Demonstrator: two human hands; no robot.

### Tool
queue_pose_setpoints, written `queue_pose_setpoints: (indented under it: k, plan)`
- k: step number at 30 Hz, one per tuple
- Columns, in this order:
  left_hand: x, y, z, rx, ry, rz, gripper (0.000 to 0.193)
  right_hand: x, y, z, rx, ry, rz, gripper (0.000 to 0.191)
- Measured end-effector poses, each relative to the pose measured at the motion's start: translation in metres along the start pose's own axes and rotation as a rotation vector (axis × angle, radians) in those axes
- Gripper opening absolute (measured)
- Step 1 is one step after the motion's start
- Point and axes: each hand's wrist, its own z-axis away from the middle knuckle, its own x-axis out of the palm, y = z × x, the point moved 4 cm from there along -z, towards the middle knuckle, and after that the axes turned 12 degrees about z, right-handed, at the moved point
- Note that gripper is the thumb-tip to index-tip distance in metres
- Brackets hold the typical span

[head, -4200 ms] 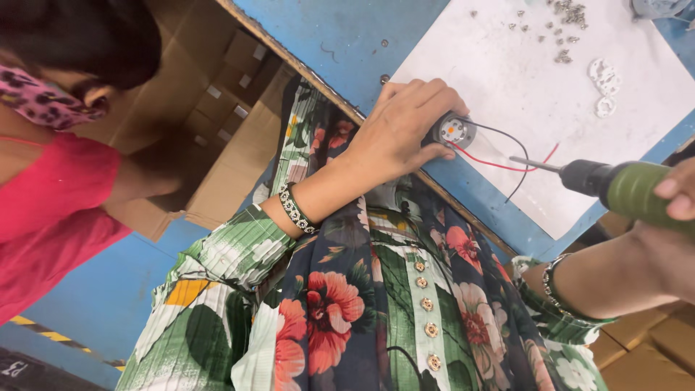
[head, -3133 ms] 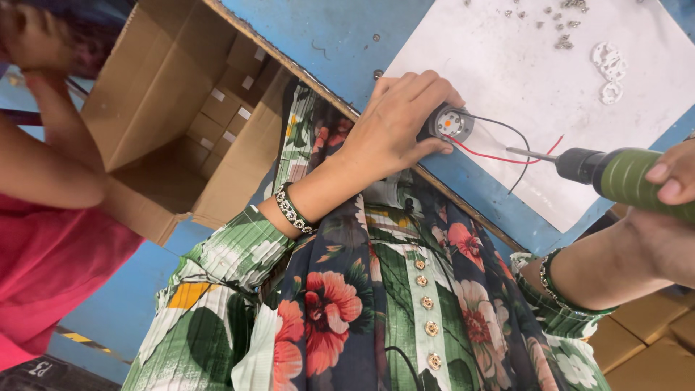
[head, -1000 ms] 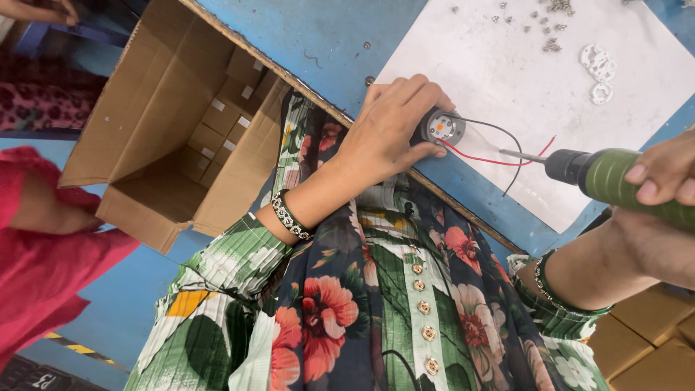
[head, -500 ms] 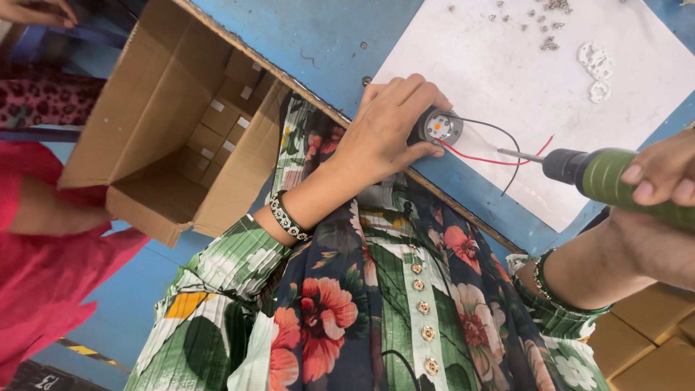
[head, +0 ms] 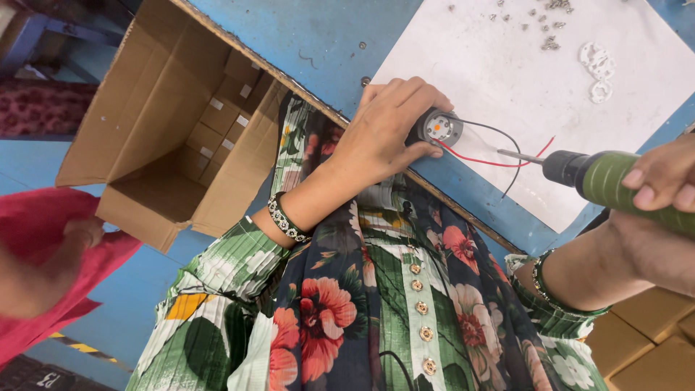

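Motor: small round grey metal motor with an orange centre (head: 436, 127), right of frame centre, at the near edge of the blue table (head: 318, 36).
Left hand (head: 384, 130): fingers wrapped around the motor, wrist bent back.
Right hand (head: 662, 185): clasped around the green power screwdriver (head: 615, 190), at the right edge.
Axis: bit lies level, tip pointing left at the motor, just apart.
Wires: red and black leads (head: 492, 148) trail between them over white paper (head: 521, 80).

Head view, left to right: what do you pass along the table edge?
Open cardboard box → left hand → small motor with red and black wires → green electric screwdriver → right hand.
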Motion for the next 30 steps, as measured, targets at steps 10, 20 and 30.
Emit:
queue_pose_setpoints:
  k: [10, 20, 30]
  plan:
    - [-0.022, 0.004, 0.043, 0.014, 0.0, 0.005, 0.06, -0.018, -0.009, 0.064, -0.016, 0.148, -0.029, 0.05]
    - [-0.092, -0.021, 0.097, 0.027, 0.017, 0.033, 0.06, 0.063, -0.023, 0.106, -0.208, 0.295, 0.715, 0.017]
    - [-0.163, -0.064, 0.125, 0.032, 0.037, 0.047, 0.06, 0.248, -0.026, 0.0, -0.252, 0.075, 0.05, 0.019]
